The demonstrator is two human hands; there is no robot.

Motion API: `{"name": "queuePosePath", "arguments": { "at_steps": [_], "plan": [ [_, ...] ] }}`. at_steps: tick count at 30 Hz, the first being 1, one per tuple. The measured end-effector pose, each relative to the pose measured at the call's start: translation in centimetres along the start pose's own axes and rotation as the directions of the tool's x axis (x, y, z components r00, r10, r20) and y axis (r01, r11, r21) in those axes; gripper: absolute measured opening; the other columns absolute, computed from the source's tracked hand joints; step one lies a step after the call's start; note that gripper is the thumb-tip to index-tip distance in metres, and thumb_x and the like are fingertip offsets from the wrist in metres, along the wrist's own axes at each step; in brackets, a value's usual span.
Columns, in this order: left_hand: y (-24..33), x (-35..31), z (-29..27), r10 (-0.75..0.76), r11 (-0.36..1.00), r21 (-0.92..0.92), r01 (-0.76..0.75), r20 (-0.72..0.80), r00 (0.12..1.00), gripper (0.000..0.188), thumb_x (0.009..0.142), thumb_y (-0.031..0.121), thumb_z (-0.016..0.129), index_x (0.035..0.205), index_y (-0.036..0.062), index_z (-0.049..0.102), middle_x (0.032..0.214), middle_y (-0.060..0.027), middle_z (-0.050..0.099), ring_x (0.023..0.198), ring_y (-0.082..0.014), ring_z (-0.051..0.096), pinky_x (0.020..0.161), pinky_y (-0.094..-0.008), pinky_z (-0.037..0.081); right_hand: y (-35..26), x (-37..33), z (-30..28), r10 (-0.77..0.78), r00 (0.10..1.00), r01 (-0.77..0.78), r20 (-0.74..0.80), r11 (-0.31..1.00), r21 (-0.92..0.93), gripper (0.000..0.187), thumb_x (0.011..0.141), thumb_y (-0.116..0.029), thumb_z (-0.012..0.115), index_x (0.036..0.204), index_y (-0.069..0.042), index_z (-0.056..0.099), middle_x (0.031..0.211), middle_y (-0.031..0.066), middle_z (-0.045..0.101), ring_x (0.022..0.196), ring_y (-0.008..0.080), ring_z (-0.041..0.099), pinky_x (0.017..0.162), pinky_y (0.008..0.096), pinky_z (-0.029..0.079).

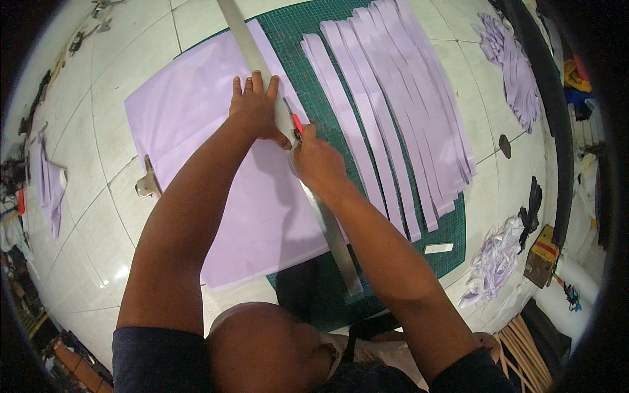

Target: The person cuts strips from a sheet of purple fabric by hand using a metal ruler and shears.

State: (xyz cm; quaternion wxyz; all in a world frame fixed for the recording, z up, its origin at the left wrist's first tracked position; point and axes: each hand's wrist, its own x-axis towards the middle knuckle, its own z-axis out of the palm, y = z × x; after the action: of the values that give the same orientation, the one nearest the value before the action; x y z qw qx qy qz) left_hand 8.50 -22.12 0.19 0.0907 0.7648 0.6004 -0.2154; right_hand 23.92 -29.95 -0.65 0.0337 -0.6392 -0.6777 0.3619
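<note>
A long metal ruler lies slantwise across a sheet of light purple fabric on a green cutting mat. My left hand presses down on the ruler, its fingers spread. Closed in my right hand is a red utility knife, held against the right edge of the ruler. The knife's tip is beside a narrow band of fabric right of the ruler. Several cut purple strips lie side by side to the right. A metal clip grips the sheet's left edge.
A small white block lies on the mat's lower right. Bundled purple strips and a white-purple scrap heap lie on the tiled floor at the right. A dark oval piece is between them. Folded purple cloth lies far left.
</note>
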Motion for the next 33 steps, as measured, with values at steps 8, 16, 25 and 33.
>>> {"name": "queuePosePath", "arguments": {
  "at_steps": [8,16,25,33],
  "plan": [
    [0.3,0.0,-0.4,-0.032,0.999,0.011,0.032,0.044,0.999,0.154,0.040,0.071,0.088,0.158,0.0073,0.011,0.157,-0.0306,0.021,0.147,-0.0429,0.026,0.121,-0.0553,0.013,-1.1,-0.3,-1.1,0.013,0.999,-0.013,0.033,1.000,-0.001,0.023,0.095,-0.011,0.048,0.114,0.002,0.046,0.098,0.0290,0.067,0.094,0.0467,0.068,0.083,0.0564,0.052],
    [0.2,-0.1,-0.6,-0.002,0.999,-0.049,0.003,0.012,1.000,0.151,0.041,0.069,0.089,0.157,0.0052,0.016,0.156,-0.0335,0.021,0.145,-0.0452,0.028,0.119,-0.0610,0.014,1.9,-5.6,-2.7,0.133,0.958,-0.128,0.253,0.991,-0.037,0.032,0.097,-0.017,0.045,0.125,-0.001,0.041,0.103,0.0310,0.066,0.097,0.0490,0.064,0.085,0.0580,0.049],
    [0.6,0.3,-0.6,-0.008,0.998,-0.063,0.010,0.028,1.000,0.149,0.043,0.064,0.091,0.157,0.0046,0.015,0.157,-0.0340,0.019,0.147,-0.0453,0.024,0.120,-0.0600,0.011,10.5,-25.6,-1.7,0.459,0.735,-0.419,0.499,0.886,-0.199,0.028,0.099,-0.023,0.045,0.117,-0.002,0.042,0.095,0.0308,0.067,0.091,0.0465,0.068,0.079,0.0593,0.050],
    [0.0,0.0,-0.4,-0.014,0.999,-0.047,0.016,0.041,0.999,0.154,0.039,0.064,0.092,0.158,0.0054,0.013,0.157,-0.0331,0.019,0.147,-0.0444,0.024,0.120,-0.0597,0.011,10.0,-27.5,-5.2,0.437,0.843,-0.411,0.314,0.899,-0.149,0.032,0.096,-0.021,0.056,0.117,0.000,0.044,0.094,0.0274,0.067,0.085,0.0446,0.068,0.074,0.0526,0.052]
  ]
}}
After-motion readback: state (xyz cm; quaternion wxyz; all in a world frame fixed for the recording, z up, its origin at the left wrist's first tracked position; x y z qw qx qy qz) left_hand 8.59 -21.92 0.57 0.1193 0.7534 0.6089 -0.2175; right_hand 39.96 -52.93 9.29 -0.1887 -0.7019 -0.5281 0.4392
